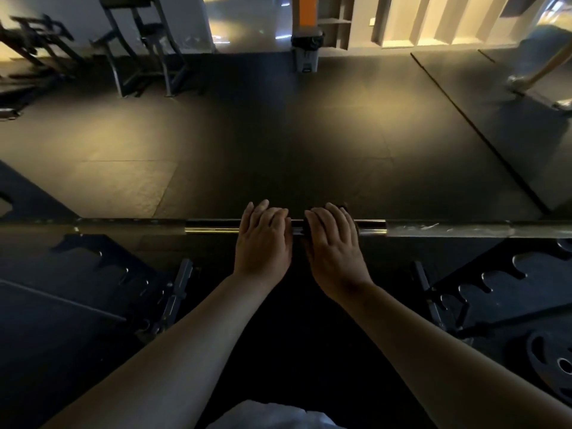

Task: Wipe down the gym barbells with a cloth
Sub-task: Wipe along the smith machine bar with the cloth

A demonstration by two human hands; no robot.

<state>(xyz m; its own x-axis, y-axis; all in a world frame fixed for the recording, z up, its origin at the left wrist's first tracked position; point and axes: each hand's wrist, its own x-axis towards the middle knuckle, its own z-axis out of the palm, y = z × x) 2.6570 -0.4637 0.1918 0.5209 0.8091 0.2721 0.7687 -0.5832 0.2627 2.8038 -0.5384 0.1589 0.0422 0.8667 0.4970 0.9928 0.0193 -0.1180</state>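
The barbell (433, 229) lies straight across, from one side to the other, just in front of the person. It is up off the dark floor (278, 150). I think it sits on a rack (526, 274), but the ends are out of sight.

Both hands are on the shiny middle part of the bar, close beside each other. The left hand (263, 239) lies on top of the bare bar with its fingers spread a little and almost straight. It holds nothing. It looks like it is there to keep the bar from rolling.

The right hand (332, 243) is on the dark cloth (305, 232). The cloth is bunched around the bar, and bits of it peek out by the thumb and past the fingertips. The fingers bend over the cloth and press it on the metal.

So this is the rubbing step, at the middle of the bar. I cannot tell which parts are clean. The long ends on both sides may need a wipe too.

Next, the right hand should keep a snug hold and slide the cloth along the bar, away from the left hand. The left hand should stay out of the way. A round weight plate (554, 366) lies low on the right.
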